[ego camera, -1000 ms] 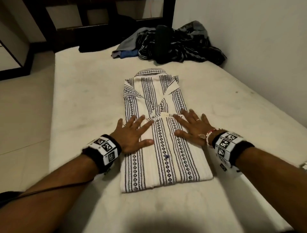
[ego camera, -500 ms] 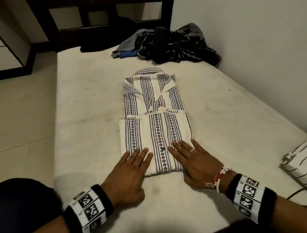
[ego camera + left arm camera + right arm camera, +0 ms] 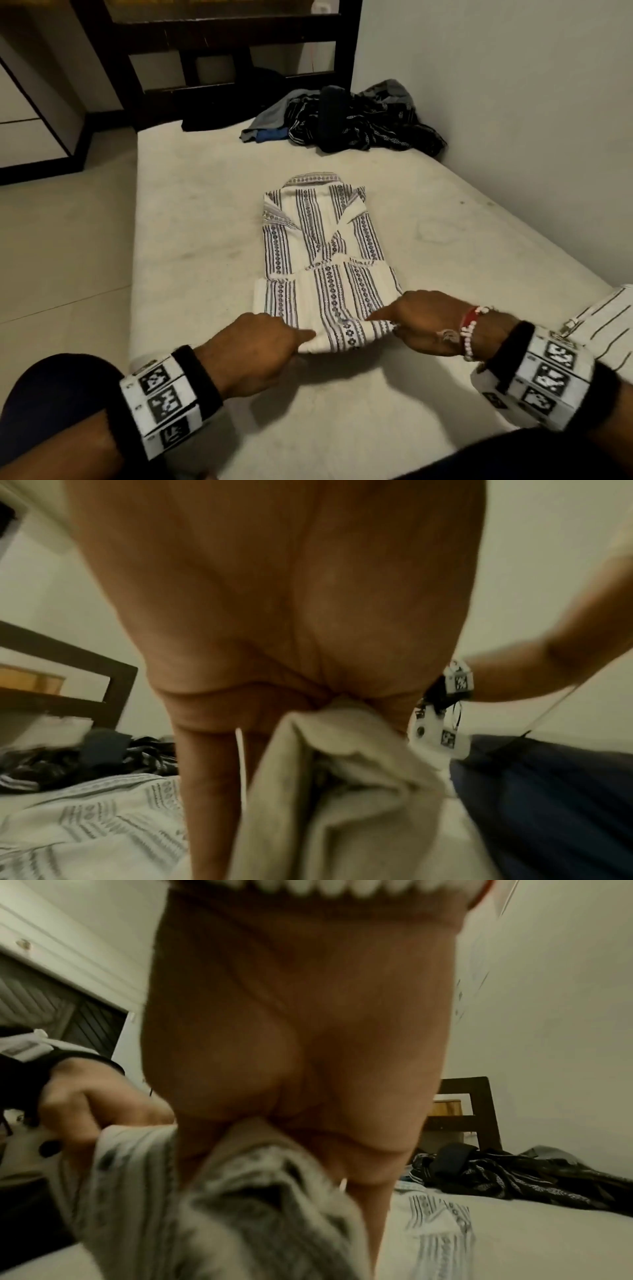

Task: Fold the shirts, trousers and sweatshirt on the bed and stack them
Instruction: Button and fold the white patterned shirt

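A white shirt with dark patterned stripes (image 3: 318, 246) lies part-folded in the middle of the bed (image 3: 191, 240), collar at the far end. My left hand (image 3: 270, 342) grips the shirt's near folded edge at its left corner and my right hand (image 3: 411, 322) grips it at the right corner. That near edge is lifted off the mattress. The left wrist view shows the pale cloth (image 3: 329, 777) bunched between thumb and fingers. The right wrist view shows the striped cloth (image 3: 240, 1191) pinched the same way. A heap of dark unfolded clothes (image 3: 346, 120) sits at the far end by the wall.
A white striped folded garment (image 3: 603, 322) lies at the bed's right edge beside my right wrist. The wall (image 3: 513, 102) runs along the right side of the bed. A dark wooden frame (image 3: 219, 31) stands behind the heap. Tiled floor (image 3: 61, 240) lies to the left.
My hands slid flat down the shirt toward me, then curled round its near edge and lifted it. The head view has drawn back and lower.
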